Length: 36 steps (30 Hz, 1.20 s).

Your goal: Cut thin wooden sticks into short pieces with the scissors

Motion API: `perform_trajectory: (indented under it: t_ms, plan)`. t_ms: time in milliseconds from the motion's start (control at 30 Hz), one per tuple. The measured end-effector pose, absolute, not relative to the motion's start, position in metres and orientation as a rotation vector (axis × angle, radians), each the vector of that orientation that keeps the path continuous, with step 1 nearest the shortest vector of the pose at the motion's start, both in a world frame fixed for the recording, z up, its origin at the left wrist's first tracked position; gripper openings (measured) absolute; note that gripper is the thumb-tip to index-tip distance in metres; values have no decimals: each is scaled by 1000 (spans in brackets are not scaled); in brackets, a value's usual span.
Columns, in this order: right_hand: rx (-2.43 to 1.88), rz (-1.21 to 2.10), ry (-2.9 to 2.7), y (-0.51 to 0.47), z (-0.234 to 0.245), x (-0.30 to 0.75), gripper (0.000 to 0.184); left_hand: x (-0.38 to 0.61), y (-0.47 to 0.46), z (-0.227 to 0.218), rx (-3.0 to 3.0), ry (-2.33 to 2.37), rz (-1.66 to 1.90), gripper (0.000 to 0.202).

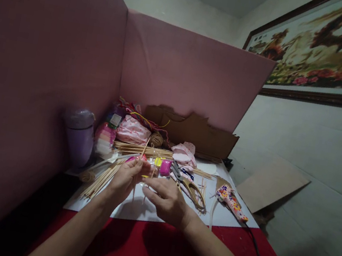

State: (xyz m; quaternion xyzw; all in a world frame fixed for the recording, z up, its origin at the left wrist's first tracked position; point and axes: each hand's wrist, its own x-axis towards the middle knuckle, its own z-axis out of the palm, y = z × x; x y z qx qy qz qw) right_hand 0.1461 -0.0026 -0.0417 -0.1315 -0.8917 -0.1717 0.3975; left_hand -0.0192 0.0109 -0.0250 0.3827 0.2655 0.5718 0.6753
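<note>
My left hand [126, 178] is closed in a pinch on a thin bamboo stick [145, 148], whose upper end rises toward the back of the table. Close by on its right, my right hand [165, 198] has its fingers bent around a second thin stick [144, 198], held nearly upright. Both hands hover over a white sheet [127, 213]. Just beyond them are a pink packet [166, 167] and a round yellow piece [158, 161]. Large scissors [194, 191] with gold handles lie right of my right hand. A bundle of bamboo sticks [102, 181] lies left of my left hand.
A flower-patterned glue gun [232, 203] with a black cord lies at right. A purple tumbler [80, 138] stands at left. Behind are twine [156, 139], pink cloth [133, 130], more sticks [134, 148] and torn cardboard [190, 131]. Pink panels [187, 73] enclose the back and left.
</note>
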Motion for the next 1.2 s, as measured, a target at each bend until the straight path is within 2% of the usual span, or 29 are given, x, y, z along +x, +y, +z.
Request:
perform_trajectory:
  t_ms: [100, 233, 333, 433, 633, 700, 833, 1000, 1200]
  plan:
    - [-309, -400, -2389, -5, -44, 143, 15, -16, 8, -25, 867, 602, 1207, 28]
    - [-317, -319, -2515, -10, -44, 137, 26, -15, 7, -24, 899, 577, 1196, 27]
    - [-345, -220, -2502, -11, -44, 135, 28, -16, 10, -24, 933, 530, 1276, 23]
    - [-439, -34, -2287, -10, -46, 138, 28, -17, 12, -25, 937, 450, 1401, 24]
    - [-902, 388, -1699, -2, -63, 141, 46, -11, 15, -31, 996, 453, 1519, 24]
    - [-1014, 423, -1700, 2, -71, 139, 44, -8, 17, -36, 1049, 506, 1507, 26]
    - [-1097, 489, -1759, 7, -82, 135, 25, -4, 20, -45, 1108, 596, 1485, 30]
    - [-998, 474, -1862, 6, -83, 130, 10, -2, 19, -47, 1107, 616, 1516, 33]
    - [-949, 559, -1932, 4, -83, 124, 15, -2, 16, -47, 1285, 621, 1410, 32]
